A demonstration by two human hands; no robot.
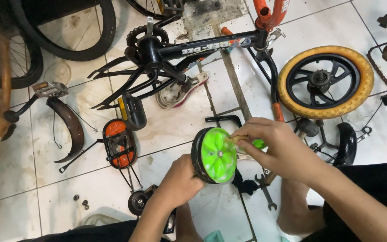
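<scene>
A small training wheel (216,155) with a bright green hub and black tyre is held upright in front of me. My left hand (179,181) grips its lower left rim. My right hand (279,148) reaches across from the right, fingers pinching a slim yellowish tool handle (238,139) at the wheel's upper right edge. A second green part (259,144) shows just behind my right fingers. What the tool's tip touches is hidden.
An upturned black child's bike frame (193,49) lies on the white tiled floor beyond. A yellow-tyred wheel (325,81) lies at right. A wrench (265,190), black mudguards (70,127), an orange basket part (119,142), a small black wheel (137,202) and loose nuts (82,202) are scattered around.
</scene>
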